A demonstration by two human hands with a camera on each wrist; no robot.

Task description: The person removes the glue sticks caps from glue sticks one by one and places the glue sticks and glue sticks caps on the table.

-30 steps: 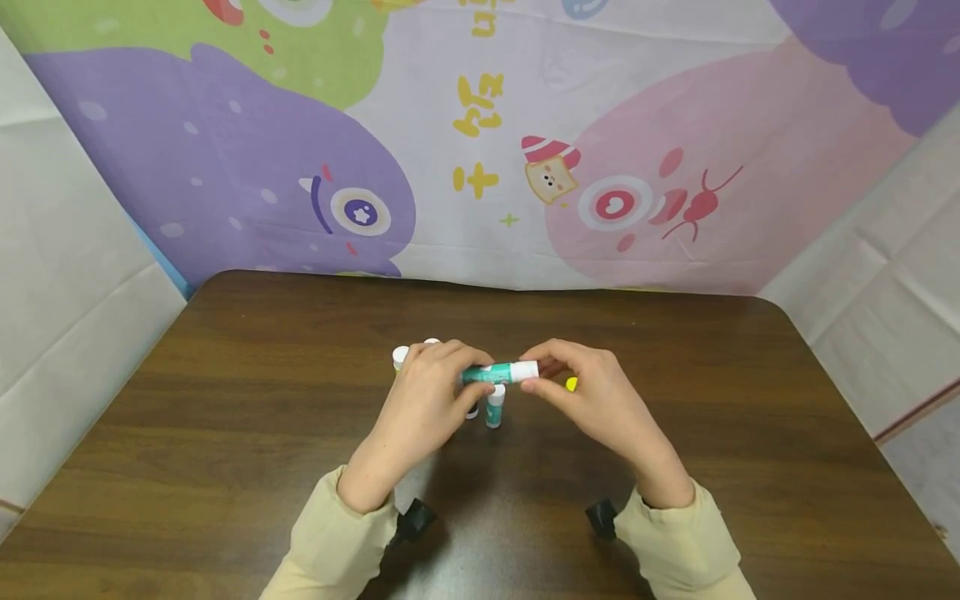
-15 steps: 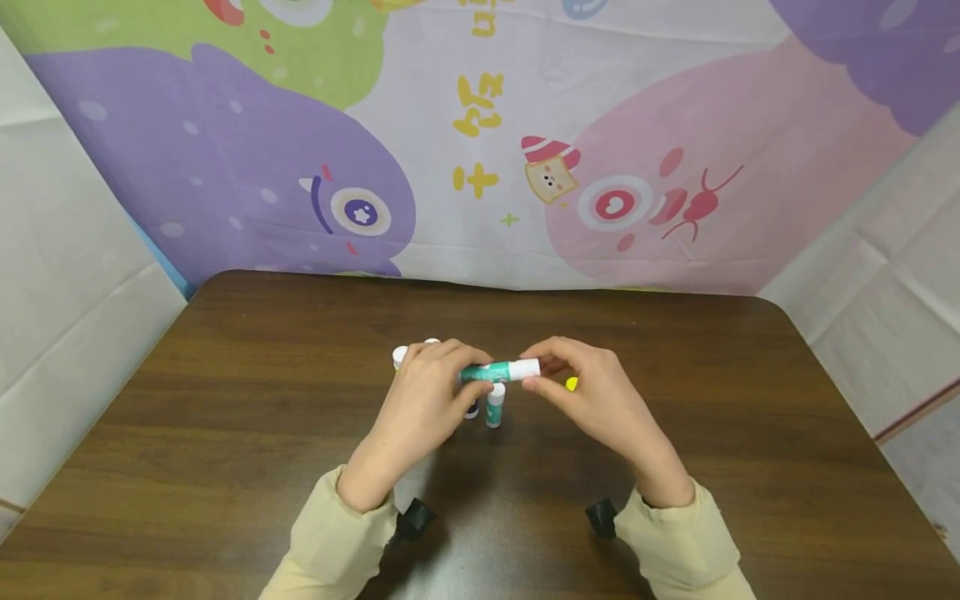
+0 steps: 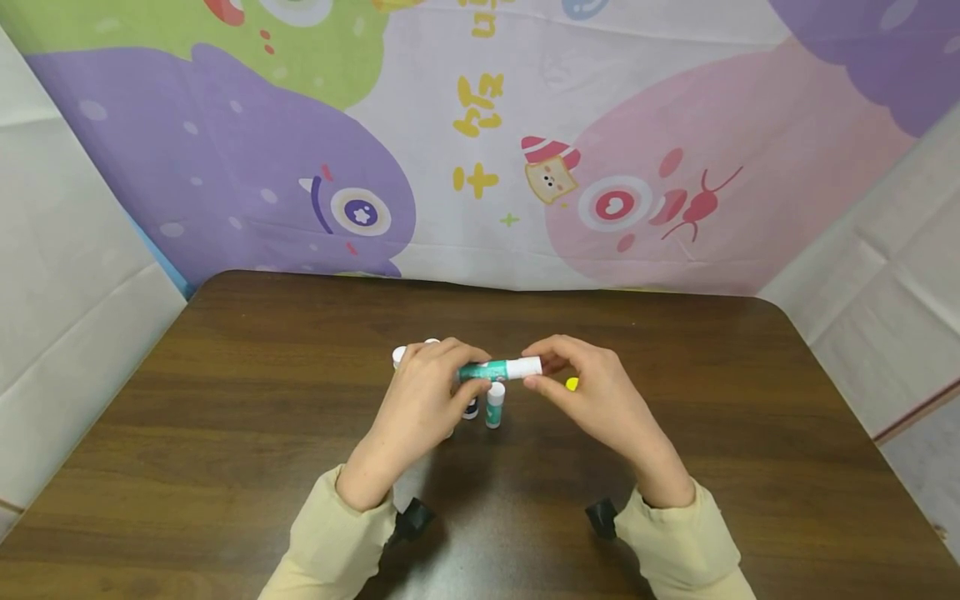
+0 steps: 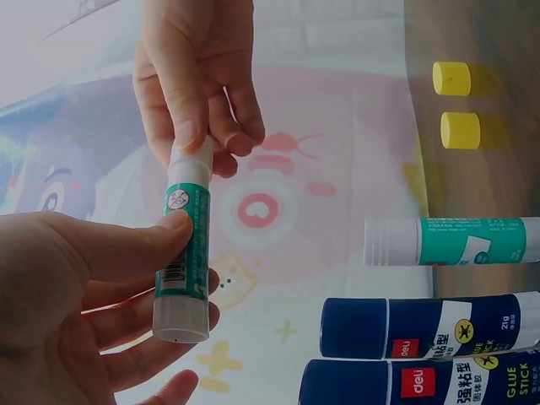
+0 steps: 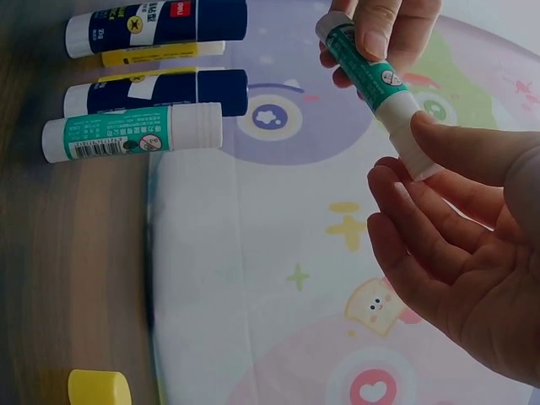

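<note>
A green-and-white glue stick is held level above the table between both hands. My left hand grips its green body, thumb on the label. At the other end my right hand pinches the white cap between thumb and fingers. A white stretch shows between the green label and the cap. Just below the held stick, a second green glue stick stands upright with a white top. Dark blue glue sticks stand beside it, partly hidden by my left hand in the head view.
Two small yellow cylinders stand on the brown table, mostly behind my right hand in the head view. A yellow glue stick shows behind the blue ones. White tops rise beyond my left hand. A cartoon-printed cloth hangs behind the table.
The white cap and right fingers have shifted slightly right, the green body slightly left. More white shows at that end of the glue stick. The standing sticks have not moved.
</note>
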